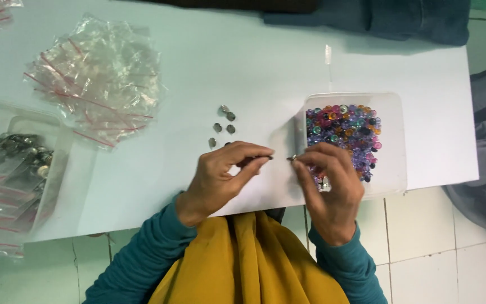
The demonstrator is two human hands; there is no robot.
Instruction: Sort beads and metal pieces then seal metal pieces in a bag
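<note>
My left hand (223, 174) pinches a small dark metal piece between thumb and fingertips, just above the white table's front edge. My right hand (327, 180) pinches a tiny silvery bead or stud at its fingertips, close to the left hand's tips; the two do not quite touch. The right hand lies over the near left corner of a clear plastic tray (392, 141) that holds several purple, pink, orange and green beads (344, 132). Several small grey metal studs (223, 121) lie loose on the table just beyond my left hand.
A heap of small clear zip bags with red strips (99, 79) lies at the back left. A clear container of dark metal parts (23, 155) and filled bags (1, 208) sit at the left edge. Dark cloth (400, 19) lies at the far edge. Tiled floor (440, 247) is on the right.
</note>
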